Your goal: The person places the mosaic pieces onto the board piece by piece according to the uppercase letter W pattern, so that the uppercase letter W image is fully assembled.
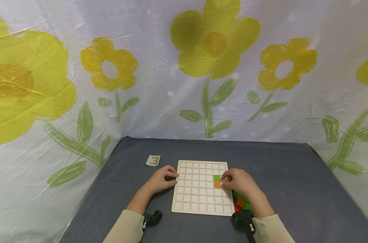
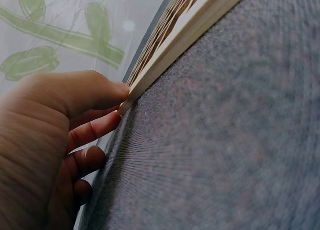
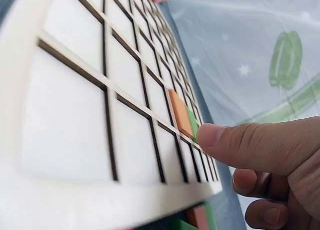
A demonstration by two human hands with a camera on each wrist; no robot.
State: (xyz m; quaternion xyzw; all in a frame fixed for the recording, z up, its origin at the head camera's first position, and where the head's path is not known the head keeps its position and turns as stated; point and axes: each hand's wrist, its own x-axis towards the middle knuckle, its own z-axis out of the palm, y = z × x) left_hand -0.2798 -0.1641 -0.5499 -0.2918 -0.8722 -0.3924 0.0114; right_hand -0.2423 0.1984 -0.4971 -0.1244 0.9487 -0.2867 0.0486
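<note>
Gridded board [image 1: 194, 191] flat between the tabletop's [image 1: 296, 189] side edges, bearing green tile [image 1: 216, 177] and orange tile [image 1: 217, 184].
Board judged light, stiff; hold by rim. Left hand [image 1: 161, 179]: fingers pinch its left edge. Right hand [image 1: 240, 181]: fingers at tiles, grip undetermined.

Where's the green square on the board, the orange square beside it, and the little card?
Green square [image 1: 216, 177], head view: middle of its top.
Orange square [image 1: 217, 184], head view: middle of its top.
Little card [image 1: 153, 160], head view: its printed middle.

L hand [image 1: 161, 179] – at grid brd [image 1: 191, 198] L edge | R hand [image 1: 241, 183] – by grn tile [image 1: 216, 177], orng tile [image 1: 217, 184]
</note>
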